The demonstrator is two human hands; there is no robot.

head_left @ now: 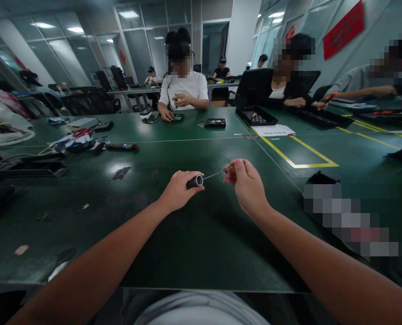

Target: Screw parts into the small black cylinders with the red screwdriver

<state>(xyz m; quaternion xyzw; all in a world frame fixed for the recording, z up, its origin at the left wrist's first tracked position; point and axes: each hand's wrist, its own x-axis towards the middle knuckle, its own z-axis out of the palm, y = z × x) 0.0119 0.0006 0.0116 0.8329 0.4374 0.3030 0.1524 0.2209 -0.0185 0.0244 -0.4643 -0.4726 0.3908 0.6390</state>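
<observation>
My left hand [180, 192] is closed around a short black flashlight [196, 181], a tube whose silver-rimmed round end faces me. Across from it, my right hand [248, 183] pinches a screwdriver [216, 174] with a thin metal shaft and what looks like a clear reddish handle, mostly hidden by the fingers. The shaft points left, and its tip meets or passes close to the rim of the flashlight; contact cannot be made out. Both hands are raised over the green table [194, 253].
Left on the table lie a black pen-like tool [122, 146], red-handled scissors [83, 132] and cables. A black tray [256, 116] holds small parts at the back. Yellow tape [297, 165] marks the right side. A person in white [183, 88] sits opposite.
</observation>
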